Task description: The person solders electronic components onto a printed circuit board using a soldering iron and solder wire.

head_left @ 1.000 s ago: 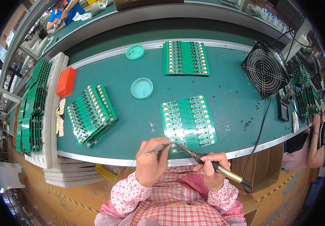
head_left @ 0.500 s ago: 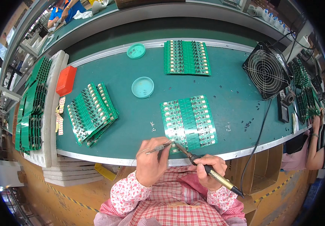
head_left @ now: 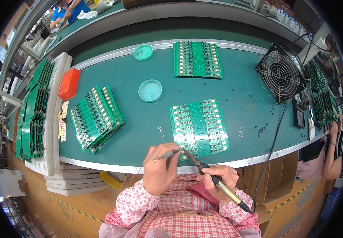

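My left hand (head_left: 160,166) pinches a slim grey pen-like holder (head_left: 166,155), and a thin wire curves from its rear beside the hand. In my right hand (head_left: 221,181) is a soldering iron (head_left: 228,192) with a black and gold handle. Its tip and the holder's front end meet at the near left corner of a green circuit board panel (head_left: 198,129). The panel lies flat before me, carrying rows of small white and black parts. Whether the tip touches a joint is too small to tell.
Stacked panels (head_left: 96,121) lie left; another panel (head_left: 197,59) lies at the back. Around are two turquoise dishes (head_left: 150,91), a red bin (head_left: 69,84), a foam rack of boards (head_left: 54,150), loose black parts (head_left: 261,129) and a black fan (head_left: 281,73). The iron's cord (head_left: 272,148) runs right.
The rear of the soldering iron's handle has dropped slightly and swung a little left with my right hand. Its tip stays at the same corner, and my left hand is nearly still.
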Demonstrator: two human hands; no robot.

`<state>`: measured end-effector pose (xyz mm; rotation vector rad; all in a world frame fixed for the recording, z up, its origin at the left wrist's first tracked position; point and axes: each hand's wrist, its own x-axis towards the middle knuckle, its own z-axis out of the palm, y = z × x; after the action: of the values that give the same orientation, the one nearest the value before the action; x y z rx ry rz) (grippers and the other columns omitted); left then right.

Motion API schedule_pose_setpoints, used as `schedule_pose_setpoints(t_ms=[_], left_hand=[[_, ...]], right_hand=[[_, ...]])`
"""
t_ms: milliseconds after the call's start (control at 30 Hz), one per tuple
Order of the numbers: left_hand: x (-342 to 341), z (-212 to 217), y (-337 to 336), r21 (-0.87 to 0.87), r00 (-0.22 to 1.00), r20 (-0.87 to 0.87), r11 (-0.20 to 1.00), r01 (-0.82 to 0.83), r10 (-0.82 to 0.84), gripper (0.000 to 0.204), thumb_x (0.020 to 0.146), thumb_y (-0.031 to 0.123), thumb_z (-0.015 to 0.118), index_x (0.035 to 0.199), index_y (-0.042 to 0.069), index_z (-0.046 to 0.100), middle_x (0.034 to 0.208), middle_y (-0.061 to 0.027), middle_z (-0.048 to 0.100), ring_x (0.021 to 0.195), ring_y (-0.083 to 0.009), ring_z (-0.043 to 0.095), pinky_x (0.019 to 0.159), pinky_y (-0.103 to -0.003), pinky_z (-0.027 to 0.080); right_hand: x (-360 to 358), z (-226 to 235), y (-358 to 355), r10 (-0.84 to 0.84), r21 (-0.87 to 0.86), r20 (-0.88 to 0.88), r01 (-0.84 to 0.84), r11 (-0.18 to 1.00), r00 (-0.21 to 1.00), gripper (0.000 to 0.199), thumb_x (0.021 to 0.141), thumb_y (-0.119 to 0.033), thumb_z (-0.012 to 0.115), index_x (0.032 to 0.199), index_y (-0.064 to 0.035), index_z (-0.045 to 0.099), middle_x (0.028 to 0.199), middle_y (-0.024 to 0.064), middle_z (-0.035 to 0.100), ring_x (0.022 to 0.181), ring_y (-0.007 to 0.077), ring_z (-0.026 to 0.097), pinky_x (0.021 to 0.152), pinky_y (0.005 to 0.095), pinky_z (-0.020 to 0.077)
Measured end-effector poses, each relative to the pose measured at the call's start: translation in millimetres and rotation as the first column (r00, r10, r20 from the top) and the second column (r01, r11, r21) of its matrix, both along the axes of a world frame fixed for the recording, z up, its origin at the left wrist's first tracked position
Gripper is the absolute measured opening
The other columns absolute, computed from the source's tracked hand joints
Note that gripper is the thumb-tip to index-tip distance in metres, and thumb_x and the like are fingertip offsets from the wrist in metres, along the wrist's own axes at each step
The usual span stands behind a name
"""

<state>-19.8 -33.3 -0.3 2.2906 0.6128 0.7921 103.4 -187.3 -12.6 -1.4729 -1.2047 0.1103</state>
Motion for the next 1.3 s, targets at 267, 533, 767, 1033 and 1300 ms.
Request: schedule_pose_setpoints(t_ms=[267, 533, 767, 1033, 1300], left_hand=[[0, -1, 1, -0.006, 1.0, 0.013, 1.0, 0.006, -0.005, 0.021, 0.083, -0.004, 0.07, 0.103, 0.002, 0.065, 0.099, -0.0124, 0.069, 0.086, -0.0306, 0.065, 0.076, -0.037, 0.051], [0, -1, 1, -0.011, 1.0, 0.011, 1.0, 0.005, -0.004, 0.021, 0.083, -0.004, 0.07, 0.102, 0.002, 0.065, 0.099, -0.0124, 0.069, 0.086, -0.0308, 0.066, 0.077, -0.037, 0.051], [0, -2, 1, -0.011, 1.0, 0.012, 1.0, 0.009, -0.009, 0.021, 0.083, -0.004, 0.07, 0.102, 0.002, 0.065, 0.099, -0.0123, 0.069, 0.086, -0.0303, 0.066, 0.077, -0.037, 0.05], [0, -2, 1, -0.009, 1.0, 0.025, 1.0, 0.011, -0.01, 0.021, 0.083, -0.004, 0.07, 0.102, 0.002, 0.064, 0.098, -0.0125, 0.069, 0.085, -0.0305, 0.066, 0.076, -0.037, 0.05], [-10, 4, 5, -0.111, 0.998, 0.036, 0.993, -0.04, 0.044, 0.019, 0.085, -0.005, 0.068, 0.103, -0.001, 0.063, 0.099, -0.0148, 0.068, 0.088, -0.0303, 0.067, 0.081, -0.036, 0.051]], right_hand=[[-4, 9, -2, -0.005, -0.094, 0.006, 0.006, 0.996, 1.0, 0.013, 0.09, -0.009, 0.066, 0.098, 0.0001, 0.059, 0.064, 0.01, 0.071, 0.064, 0.0192, 0.074, 0.056, 0.0267, 0.0575], [-11, 21, 1, -0.068, -0.167, 0.055, 0.077, 0.983, 0.996, 0.012, 0.091, -0.008, 0.067, 0.097, -0.0001, 0.06, 0.065, 0.0103, 0.072, 0.064, 0.0181, 0.074, 0.056, 0.0255, 0.0567], [-9, 22, -5, -0.124, -0.116, 0.039, 0.127, 0.985, 0.992, 0.012, 0.089, -0.008, 0.067, 0.097, -0.0017, 0.06, 0.06, 0.008, 0.07, 0.06, 0.0166, 0.073, 0.053, 0.0245, 0.0536], [-7, 10, -17, -0.295, -0.064, -0.093, 0.29, 0.955, 0.951, 0.013, 0.09, -0.011, 0.066, 0.1, -0.0038, 0.061, 0.062, 0.0037, 0.071, 0.057, 0.0146, 0.069, 0.055, 0.0261, 0.0526], [-1, 5, -10, -0.325, -0.036, -0.202, 0.325, 0.945, 0.924, 0.013, 0.095, -0.013, 0.062, 0.102, -0.0036, 0.058, 0.064, 0.0067, 0.07, 0.061, 0.0157, 0.071, 0.059, 0.0269, 0.0529]])
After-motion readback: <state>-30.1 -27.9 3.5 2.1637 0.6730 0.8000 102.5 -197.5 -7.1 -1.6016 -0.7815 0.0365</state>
